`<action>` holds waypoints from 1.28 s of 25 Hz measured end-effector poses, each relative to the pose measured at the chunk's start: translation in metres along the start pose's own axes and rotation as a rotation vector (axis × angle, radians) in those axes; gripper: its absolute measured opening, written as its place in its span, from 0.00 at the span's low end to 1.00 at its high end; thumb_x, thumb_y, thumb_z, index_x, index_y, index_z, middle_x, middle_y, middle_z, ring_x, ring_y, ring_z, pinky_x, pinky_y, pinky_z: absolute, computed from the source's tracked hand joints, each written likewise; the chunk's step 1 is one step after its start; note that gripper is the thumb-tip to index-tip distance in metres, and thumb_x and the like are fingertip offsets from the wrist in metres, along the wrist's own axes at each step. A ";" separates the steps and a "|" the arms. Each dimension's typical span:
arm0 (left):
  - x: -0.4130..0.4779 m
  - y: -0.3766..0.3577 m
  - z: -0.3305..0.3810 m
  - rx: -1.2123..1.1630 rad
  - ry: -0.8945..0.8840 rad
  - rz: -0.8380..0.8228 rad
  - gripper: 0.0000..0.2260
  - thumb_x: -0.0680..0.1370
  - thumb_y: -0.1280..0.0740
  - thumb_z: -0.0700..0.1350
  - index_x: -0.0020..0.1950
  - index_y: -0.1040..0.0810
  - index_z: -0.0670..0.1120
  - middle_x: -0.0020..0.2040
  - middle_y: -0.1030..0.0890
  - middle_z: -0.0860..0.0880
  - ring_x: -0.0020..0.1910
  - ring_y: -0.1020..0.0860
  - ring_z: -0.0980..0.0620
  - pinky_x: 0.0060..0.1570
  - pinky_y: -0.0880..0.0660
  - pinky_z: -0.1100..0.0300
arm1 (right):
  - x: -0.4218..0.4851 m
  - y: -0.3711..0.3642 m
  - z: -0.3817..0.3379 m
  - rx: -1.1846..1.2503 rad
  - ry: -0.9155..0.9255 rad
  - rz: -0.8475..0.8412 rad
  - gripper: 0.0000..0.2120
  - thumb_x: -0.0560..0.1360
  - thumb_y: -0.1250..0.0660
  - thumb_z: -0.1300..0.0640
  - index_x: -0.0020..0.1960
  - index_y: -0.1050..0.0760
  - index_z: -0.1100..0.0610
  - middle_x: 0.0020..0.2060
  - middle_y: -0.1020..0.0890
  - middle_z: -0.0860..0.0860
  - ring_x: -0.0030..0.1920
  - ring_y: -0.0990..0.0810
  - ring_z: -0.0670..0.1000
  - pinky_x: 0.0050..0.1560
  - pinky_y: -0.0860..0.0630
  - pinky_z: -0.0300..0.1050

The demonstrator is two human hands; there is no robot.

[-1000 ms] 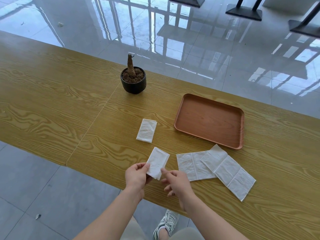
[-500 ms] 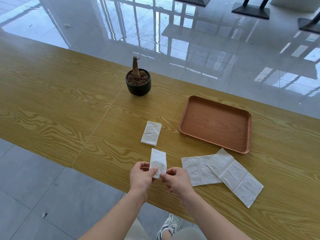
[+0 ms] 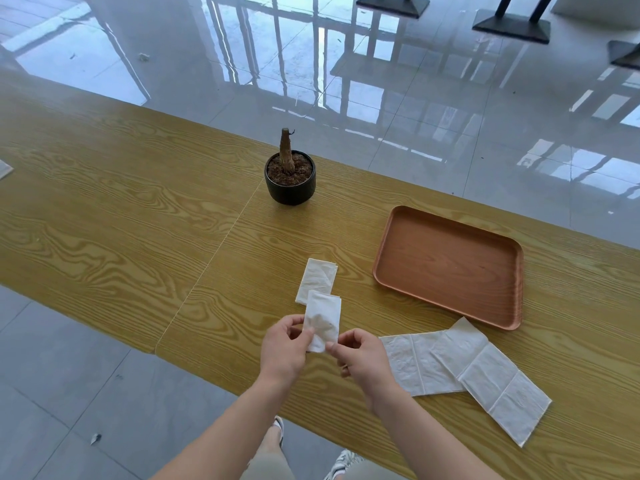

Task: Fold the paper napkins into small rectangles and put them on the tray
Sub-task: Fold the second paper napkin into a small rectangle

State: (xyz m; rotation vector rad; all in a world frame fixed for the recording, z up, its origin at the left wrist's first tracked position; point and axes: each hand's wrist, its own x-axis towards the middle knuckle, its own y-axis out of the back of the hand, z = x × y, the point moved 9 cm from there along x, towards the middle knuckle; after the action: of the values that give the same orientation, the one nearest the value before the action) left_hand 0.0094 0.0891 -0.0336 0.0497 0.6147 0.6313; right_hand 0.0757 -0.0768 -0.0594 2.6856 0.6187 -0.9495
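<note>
On worktop (image 3: 138,220): pot (image 3: 290,181) behind, tray (image 3: 381,268) right, folded napkin (image 3: 317,275) between, unfolded napkins (image 3: 464,368) before tray.

Long wood-grain bench (image 3: 121,216), seam running across its top. On it: black pot (image 3: 290,183) with bare stump, empty brown tray (image 3: 448,296), one folded napkin (image 3: 317,277) left of tray, two unfolded napkins (image 3: 464,372) overlapping near front edge.

You have nothing to read here: no word, label, brand, number or sign shows anywhere in the frame. The napkin (image 3: 322,320) at lower centre is plain white, and the tray (image 3: 446,266) at centre right and the pot (image 3: 290,188) at upper centre carry no markings. The tabletop (image 3: 121,216) shows only wood grain.
</note>
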 end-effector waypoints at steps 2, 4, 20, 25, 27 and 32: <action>0.016 0.003 0.015 0.065 -0.038 0.009 0.06 0.76 0.28 0.42 0.49 0.18 0.52 0.41 0.14 0.46 0.42 0.16 0.45 0.48 0.18 0.44 | 0.012 -0.002 -0.013 0.001 0.016 0.024 0.08 0.69 0.22 0.57 0.40 0.20 0.57 0.29 0.22 0.45 0.31 0.25 0.45 0.31 0.26 0.39; 0.035 0.003 0.030 0.126 -0.068 0.023 0.06 0.76 0.29 0.42 0.49 0.19 0.53 0.40 0.15 0.47 0.41 0.16 0.47 0.48 0.19 0.45 | 0.027 -0.005 -0.027 -0.018 0.038 0.057 0.08 0.69 0.22 0.57 0.38 0.21 0.55 0.27 0.23 0.43 0.29 0.26 0.43 0.30 0.27 0.39; 0.106 -0.001 0.042 0.461 -0.104 -0.010 0.06 0.75 0.29 0.44 0.50 0.15 0.49 0.37 0.19 0.60 0.39 0.21 0.59 0.40 0.28 0.64 | 0.073 -0.013 -0.041 -0.261 0.043 0.298 0.08 0.70 0.24 0.54 0.38 0.22 0.52 0.33 0.19 0.44 0.34 0.23 0.43 0.36 0.30 0.39; 0.106 -0.006 0.046 0.489 -0.156 -0.030 0.04 0.75 0.29 0.42 0.46 0.14 0.49 0.33 0.19 0.58 0.37 0.21 0.58 0.39 0.26 0.60 | 0.071 -0.012 -0.041 -0.345 0.017 0.328 0.08 0.71 0.25 0.52 0.38 0.24 0.51 0.34 0.19 0.45 0.36 0.23 0.46 0.37 0.29 0.42; 0.106 -0.008 0.048 0.506 -0.175 -0.037 0.04 0.75 0.30 0.42 0.43 0.15 0.49 0.33 0.18 0.54 0.37 0.20 0.52 0.41 0.25 0.55 | 0.072 -0.013 -0.043 -0.395 -0.001 0.336 0.08 0.72 0.26 0.50 0.39 0.24 0.50 0.35 0.19 0.44 0.37 0.22 0.45 0.36 0.30 0.41; 0.109 -0.003 0.047 0.509 -0.174 -0.029 0.06 0.75 0.29 0.42 0.45 0.16 0.54 0.33 0.19 0.55 0.35 0.22 0.56 0.35 0.30 0.67 | 0.075 -0.014 -0.049 -0.454 -0.032 0.334 0.08 0.72 0.27 0.48 0.40 0.24 0.49 0.36 0.19 0.43 0.39 0.22 0.44 0.36 0.29 0.42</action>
State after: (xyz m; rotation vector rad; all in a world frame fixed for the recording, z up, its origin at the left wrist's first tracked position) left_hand 0.1061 0.1553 -0.0527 0.5655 0.5930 0.4245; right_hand 0.1488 -0.0245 -0.0714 2.2660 0.3135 -0.6654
